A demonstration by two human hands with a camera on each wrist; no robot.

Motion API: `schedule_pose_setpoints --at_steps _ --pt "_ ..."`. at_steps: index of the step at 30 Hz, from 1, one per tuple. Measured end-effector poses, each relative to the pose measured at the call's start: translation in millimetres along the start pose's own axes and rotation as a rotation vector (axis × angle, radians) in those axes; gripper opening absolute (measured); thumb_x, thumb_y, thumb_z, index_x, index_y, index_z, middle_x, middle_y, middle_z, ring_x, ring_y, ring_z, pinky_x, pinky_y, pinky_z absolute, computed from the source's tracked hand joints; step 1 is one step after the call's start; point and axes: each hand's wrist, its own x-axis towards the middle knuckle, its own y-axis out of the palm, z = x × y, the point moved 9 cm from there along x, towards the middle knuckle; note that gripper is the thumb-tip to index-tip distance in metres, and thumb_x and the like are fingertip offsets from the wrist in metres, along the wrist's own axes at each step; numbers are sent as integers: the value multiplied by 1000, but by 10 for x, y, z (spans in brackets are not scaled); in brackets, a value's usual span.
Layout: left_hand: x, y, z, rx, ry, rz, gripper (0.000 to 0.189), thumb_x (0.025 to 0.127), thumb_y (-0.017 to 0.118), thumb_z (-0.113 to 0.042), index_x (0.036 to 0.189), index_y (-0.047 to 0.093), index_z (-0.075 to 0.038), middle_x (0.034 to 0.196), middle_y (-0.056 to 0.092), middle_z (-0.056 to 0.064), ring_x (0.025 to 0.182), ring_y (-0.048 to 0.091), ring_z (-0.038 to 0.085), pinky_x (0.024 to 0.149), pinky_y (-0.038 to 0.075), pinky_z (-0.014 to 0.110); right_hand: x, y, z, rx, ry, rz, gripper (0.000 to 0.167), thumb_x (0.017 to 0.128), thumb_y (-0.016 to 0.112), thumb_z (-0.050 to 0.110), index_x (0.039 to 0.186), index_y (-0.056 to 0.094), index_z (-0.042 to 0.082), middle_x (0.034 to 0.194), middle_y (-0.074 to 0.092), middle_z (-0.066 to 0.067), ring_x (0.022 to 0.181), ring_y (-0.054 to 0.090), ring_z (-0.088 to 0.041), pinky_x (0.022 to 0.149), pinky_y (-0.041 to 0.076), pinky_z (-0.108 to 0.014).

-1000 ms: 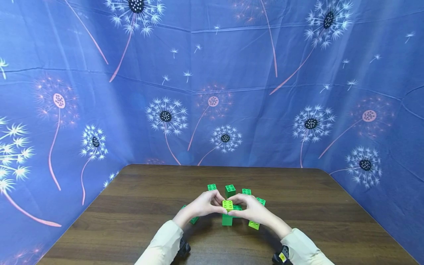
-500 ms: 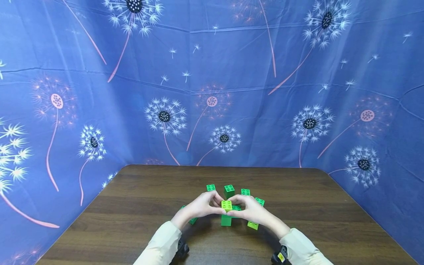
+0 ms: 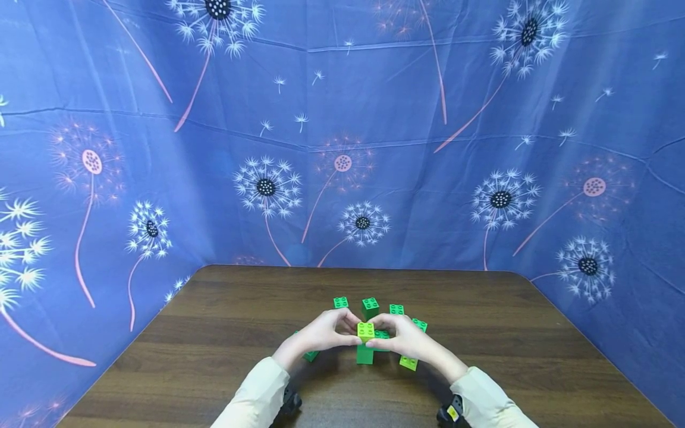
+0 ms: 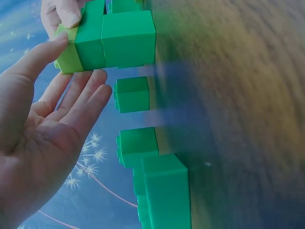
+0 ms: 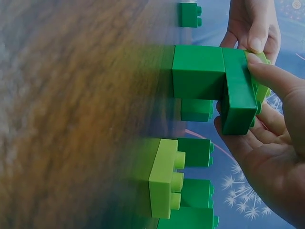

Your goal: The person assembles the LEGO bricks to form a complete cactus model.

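A lime-green building brick (image 3: pixel 365 330) sits on top of a longer green brick (image 3: pixel 382 339), which rests across an upright green brick (image 3: pixel 365 355) and overhangs it to the right. My left hand (image 3: pixel 327 330) pinches the lime brick from the left, thumb at its near side and fingers behind. From the right, my right hand (image 3: pixel 404 337) pinches the same brick; its thumb (image 5: pixel 267 71) lies along the near face in the right wrist view. Both thumb tips almost meet. The left wrist view shows the bottom brick (image 4: pixel 128 38) close to the tabletop, with the left fingers extended beneath the stack.
Several green bricks stand behind the hands, among them a taller one (image 3: pixel 370 308) in the middle. A green brick (image 3: pixel 311 355) lies under the left wrist, and another lime brick (image 3: pixel 409 363) by the right wrist. The wooden table (image 3: pixel 241 309) ends at a patterned blue cloth (image 3: pixel 428 178).
My left thumb has drawn back slightly to the left along the lime brick. The stack and my right hand stay nearly where they were.
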Motion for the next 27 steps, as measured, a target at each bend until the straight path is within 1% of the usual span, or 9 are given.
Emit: schedule_pose_setpoints --at_steps 3,7,12,17,21,27 --pt "-5 4 33 -3 6 -2 27 84 71 -19 106 59 -11 99 68 2 91 65 10 82 50 21 2 7 -17 -7 5 0 37 84 69 36 113 62 14 109 67 1 104 63 -17 86 50 -27" --pt "-20 -22 66 7 17 -10 27 84 72 -20 106 61 -11 100 69 3 92 66 11 82 50 23 -1 14 -29 -17 19 6 38 85 68 37 115 62 15 111 66 1 107 61 -20 87 49 -29" --pt "-62 -123 79 37 12 -31 25 84 71 -23 105 63 -11 102 69 3 93 65 11 81 50 25 -5 -6 -10 -42 17 -7 41 85 68 36 116 62 12 112 66 -2 107 61 -24 86 50 -32" --pt "-119 -234 105 41 15 -44 28 86 69 -22 107 63 -5 104 69 9 92 65 13 79 51 28 -2 -28 13 -49 12 -23 41 83 70 34 116 62 11 111 67 -3 107 61 -26 85 50 -34" --pt "-172 -306 172 42 0 -55 31 86 69 -22 108 62 -3 104 68 14 91 65 15 79 50 29 -5 -33 21 -43 20 -25 41 83 71 33 117 62 12 111 66 -2 107 61 -26 85 50 -36" --pt "-271 -402 281 61 -8 -79 30 85 70 -18 107 62 0 101 68 16 90 65 17 81 51 32 8 -37 -6 -57 39 -33 42 82 71 35 118 61 14 113 66 -2 108 60 -25 84 50 -37"
